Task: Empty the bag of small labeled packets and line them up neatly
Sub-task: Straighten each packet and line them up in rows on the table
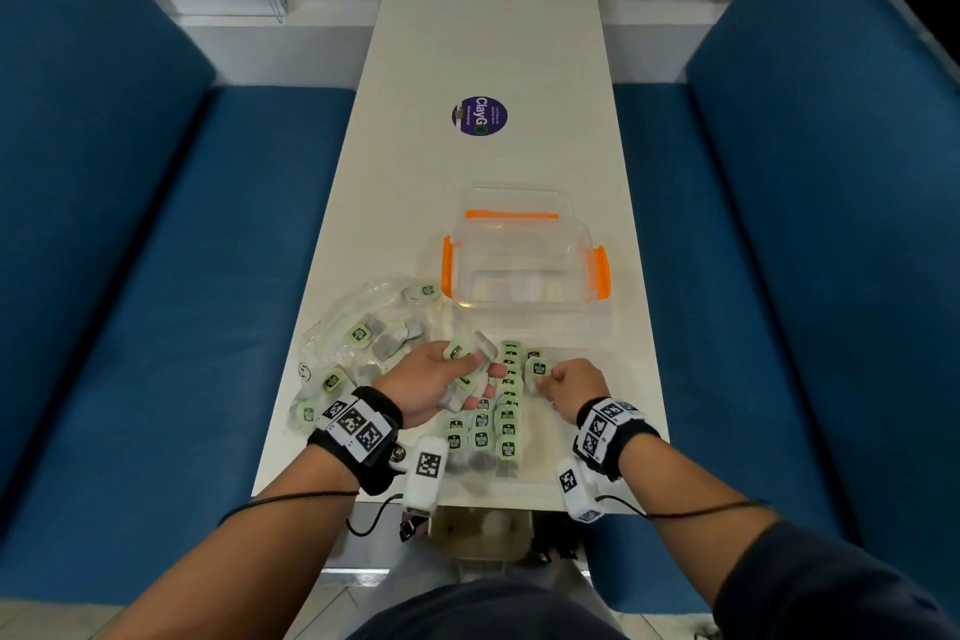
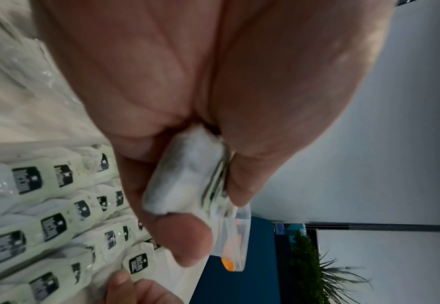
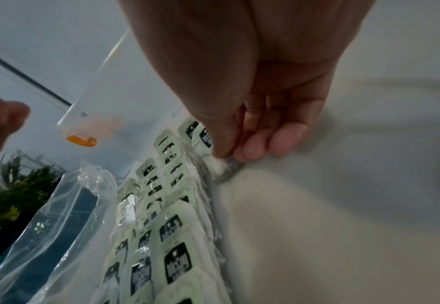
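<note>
Pale green labels everywhere on this white table (image 1: pixel 493 42). From the head camera you get the whole layout: the crinkly clear bag (image 1: pixel 363 327) lies on the left half of the table with a few packets left inside, and the lined-up packets (image 1: pixel 498 421) sit in several rows just right of it, near the table's front edge. Those rows run lengthwise away from the person toward the clear container (image 1: pixel 522 255) with orange clips, each packet lying flat with its label end toward the far end of the table.

The left hand (image 1: pixel 441 379) hovers over the near end of the bag, palm up, fingers curled round a small bunch of packets (image 1: pixel 460 353). Head view only shows a label or two poking out; the left wrist camera shows way more, thumb and fingers clamping a whitish pouch (image 2: pixel 187 174) with darker stuff inside, its long side running along the fingers.

Right hand (image 1: pixel 574 387) is at the far right of the rows, pinching a single packet (image 1: pixel 538 369) between thumb and fingertips. The right wrist view shows what the head view can't: that packet's bottom edge touches the table right beside the outermost row, label up toward the container.
</note>
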